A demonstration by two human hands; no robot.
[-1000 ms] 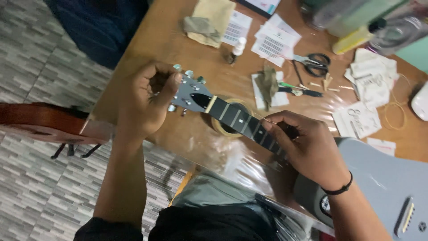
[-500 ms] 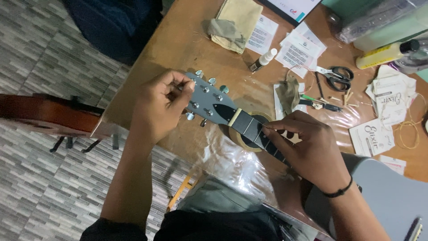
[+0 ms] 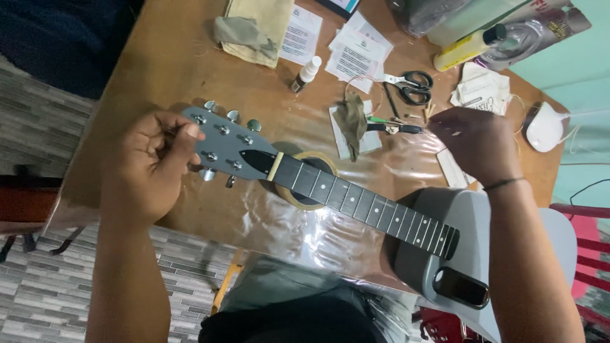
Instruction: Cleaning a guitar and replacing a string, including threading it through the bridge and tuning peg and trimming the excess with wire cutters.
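A grey electric guitar lies across the brown table (image 3: 171, 70), its dark fretted neck (image 3: 362, 206) resting on a roll of tape (image 3: 306, 202). The grey headstock (image 3: 232, 143) with silver tuners points left, and the body (image 3: 457, 254) is at the lower right. My left hand (image 3: 149, 168) grips the end of the headstock, fingers pinched at the tuners. My right hand (image 3: 473, 149) hovers above the table to the right of the neck, fingers curled shut; a tiny pale speck shows at its fingertips, too small to identify.
Scissors (image 3: 410, 86), small cutters (image 3: 394, 127), an olive rag (image 3: 351, 121), a small dropper bottle (image 3: 306, 73), paper packets (image 3: 352, 54), a folded cloth (image 3: 254, 28) and a yellow bottle (image 3: 467, 46) lie on the far side. A white rounded object (image 3: 543, 127) sits right. Clear plastic film covers the near edge.
My right hand has let go of the neck and lifted away to the right. My left hand stays on the headstock. The view has shifted, showing more of the guitar.
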